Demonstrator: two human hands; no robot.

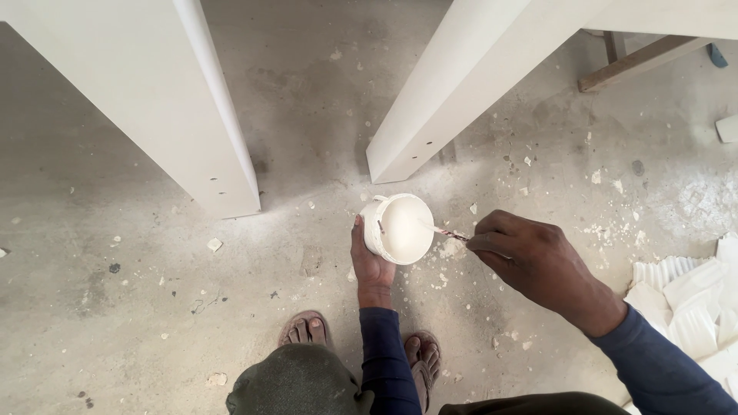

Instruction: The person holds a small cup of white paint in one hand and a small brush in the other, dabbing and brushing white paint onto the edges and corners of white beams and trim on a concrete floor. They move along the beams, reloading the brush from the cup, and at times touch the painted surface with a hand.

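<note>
My left hand [370, 265] grips a small white tub [399, 227] from below, tilted so its mouth faces me; the tub is full of white paste. My right hand [530, 257] pinches a thin stick [446, 233] whose far end dips into the paste. Both hands are over a grey concrete floor, just in front of my sandalled feet [307, 330].
Two tall white panels stand upright, one at the left [165, 100] and one at the right [461, 77], with a gap between them. White broken pieces [692, 300] lie at the right edge. A wooden frame [638, 58] sits top right. White crumbs speckle the floor.
</note>
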